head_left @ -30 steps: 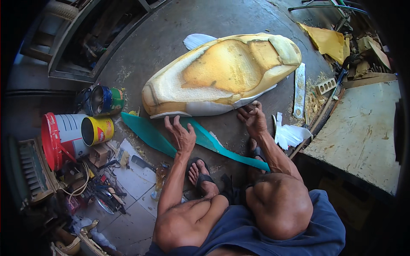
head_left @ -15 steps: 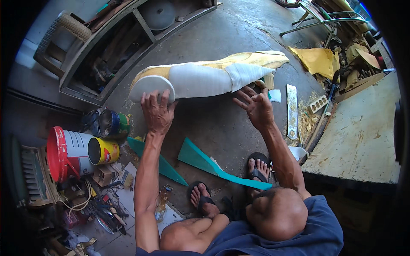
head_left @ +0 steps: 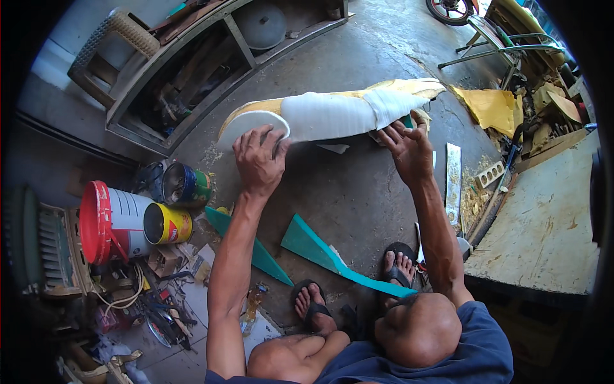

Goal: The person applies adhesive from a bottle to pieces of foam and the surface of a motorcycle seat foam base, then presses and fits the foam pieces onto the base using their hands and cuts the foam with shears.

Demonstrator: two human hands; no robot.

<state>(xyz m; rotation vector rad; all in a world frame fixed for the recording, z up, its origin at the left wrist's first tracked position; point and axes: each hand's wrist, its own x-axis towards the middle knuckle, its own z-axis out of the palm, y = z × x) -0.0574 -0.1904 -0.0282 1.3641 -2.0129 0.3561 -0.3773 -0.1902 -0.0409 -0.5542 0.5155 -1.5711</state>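
Note:
A long foam seat pad (head_left: 329,114) with yellow top and white sheet layers along its near side is tipped on its side, raised at the front. My left hand (head_left: 260,160) grips its left end over a rounded white foam piece (head_left: 246,121), fingers curled. My right hand (head_left: 412,146) holds the underside of its right end, thumb up and fingers partly hidden at the edge. Two teal foam offcuts (head_left: 307,243) (head_left: 252,249) lie on the concrete floor between the pad and my sandalled feet.
Paint cans and buckets (head_left: 96,224) stand left, beside scattered tools (head_left: 166,313). A metal-framed cabinet (head_left: 236,38) is behind. At right are a board (head_left: 531,211), white strip (head_left: 453,182), yellow sheet (head_left: 483,105), scrap pile and metal chair (head_left: 502,48), with a wheel (head_left: 448,9) beyond.
The seat pad has been tipped up from lying face up, showing its white side. Both my hands have moved forward onto it and shifted right with it over the last half second.

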